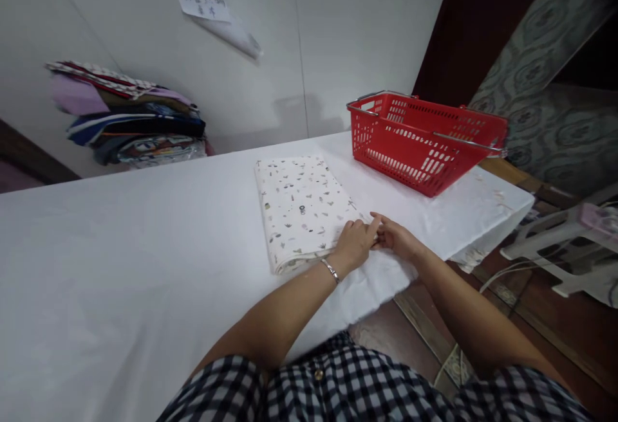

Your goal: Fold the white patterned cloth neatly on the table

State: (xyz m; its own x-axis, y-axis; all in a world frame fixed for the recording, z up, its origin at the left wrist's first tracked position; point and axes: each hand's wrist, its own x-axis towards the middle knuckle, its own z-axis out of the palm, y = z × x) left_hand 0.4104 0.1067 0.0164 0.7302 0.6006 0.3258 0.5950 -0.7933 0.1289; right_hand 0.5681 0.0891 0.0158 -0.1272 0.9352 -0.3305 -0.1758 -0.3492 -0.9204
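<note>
A folded white cloth (pixel 309 206) with a small scattered print of plants and other shapes lies flat on the white-covered table. My left hand (pixel 356 242), with a silver bracelet at the wrist, rests on its near right corner, fingers stretched toward my right hand. Just right of that corner is my right hand (pixel 393 238), its fingers closed at the cloth's edge and partly hidden behind the left fingers. The two hands touch or nearly touch. Layered folds show along the cloth's near edge.
A red plastic basket (pixel 400 145) with metal handles stands at the table's back right. Beyond the table's far left edge is a stack of folded fabrics (pixel 130 113). A paper note (pixel 205 7) hangs on the wall. A white plastic stool (pixel 564 235) stands at right.
</note>
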